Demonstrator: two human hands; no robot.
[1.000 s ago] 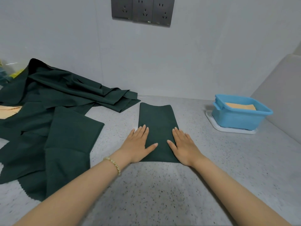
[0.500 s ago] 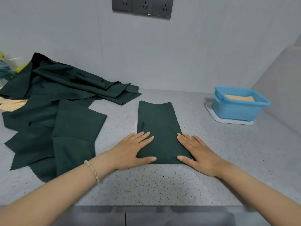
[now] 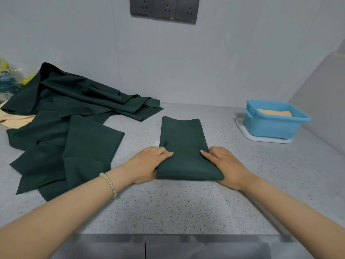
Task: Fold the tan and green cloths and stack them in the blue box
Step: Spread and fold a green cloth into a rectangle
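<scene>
A grey speckled desk (image 3: pixel 186 206) fills most of the scene, backed by a pale wall (image 3: pixel 224 62) that carries 3 dark sockets (image 3: pixel 164 8) up top. On the left half of the desk sprawls a pile (image 3: pixel 74 113) of loose green cloths, rumpled at the back against the wall and lying flatter toward the front, with zigzag-cut edges showing at the near side. In the middle of the desk, apart from the pile, lies 1 green cloth (image 3: pixel 183 144) folded into a long band that runs away from the person. Its far end is flat on the desk and its near end is rounded and slightly raised. Far right, near the corner, a blue box (image 3: pixel 270 128) stands on a white tray (image 3: pixel 261 140), well apart from the cloth. The person's 2 bare forearms reach in from the near edge. The left hand (image 3: pixel 147 165) grips the cloth's near left corner, and the right hand (image 3: pixel 227 165) grips the near right corner. On each, the fingers (image 3: pixel 164 151) lie curled over the top of the fabric while the thumb is hidden by the cloth. A folded tan cloth (image 3: pixel 272 112) lies inside the box. More tan fabric (image 3: pixel 16 120) pokes out from under the pile at the far left. A pale bead bracelet (image 3: pixel 110 185) circles the left wrist.
</scene>
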